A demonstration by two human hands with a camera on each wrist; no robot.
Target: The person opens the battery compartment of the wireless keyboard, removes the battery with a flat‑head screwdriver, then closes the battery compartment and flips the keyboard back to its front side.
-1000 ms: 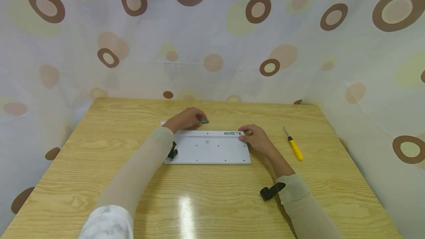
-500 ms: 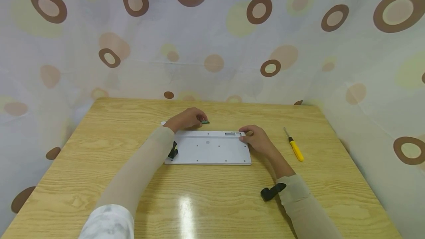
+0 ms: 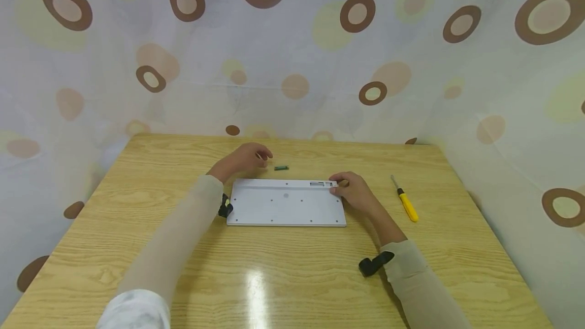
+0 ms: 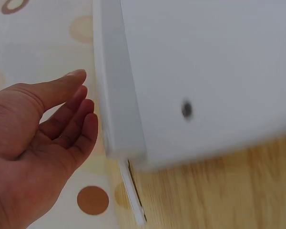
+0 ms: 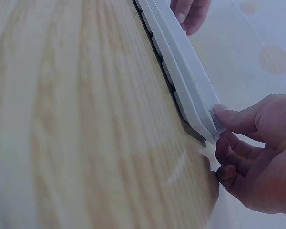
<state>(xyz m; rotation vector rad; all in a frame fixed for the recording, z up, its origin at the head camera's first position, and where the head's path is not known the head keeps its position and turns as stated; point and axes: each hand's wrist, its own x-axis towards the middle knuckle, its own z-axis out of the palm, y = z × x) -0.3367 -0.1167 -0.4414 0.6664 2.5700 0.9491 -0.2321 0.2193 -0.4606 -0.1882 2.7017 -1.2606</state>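
A white keyboard (image 3: 285,209) lies face down on the table, its back dotted with small screws. My right hand (image 3: 354,192) grips its far right corner, thumb on the back and fingers at the edge, beside the uncovered battery slot (image 3: 317,184). Just beyond the far edge lies a green battery (image 3: 281,168). To the left of that battery is my left hand (image 3: 244,159), with loosely bent fingers and nothing between them. In the left wrist view a narrow white strip (image 4: 132,193) lies past the keyboard's corner; the left hand hides it in the head view.
A screwdriver (image 3: 407,204) with a yellow handle lies on the wooden table (image 3: 292,273), right of the right hand. Patterned sheeting (image 3: 292,65) rises behind the table and along its sides.
My left hand has let go of the battery and drawn back to the left, leaving it on the table in full view. My right hand and the keyboard have stayed in place.
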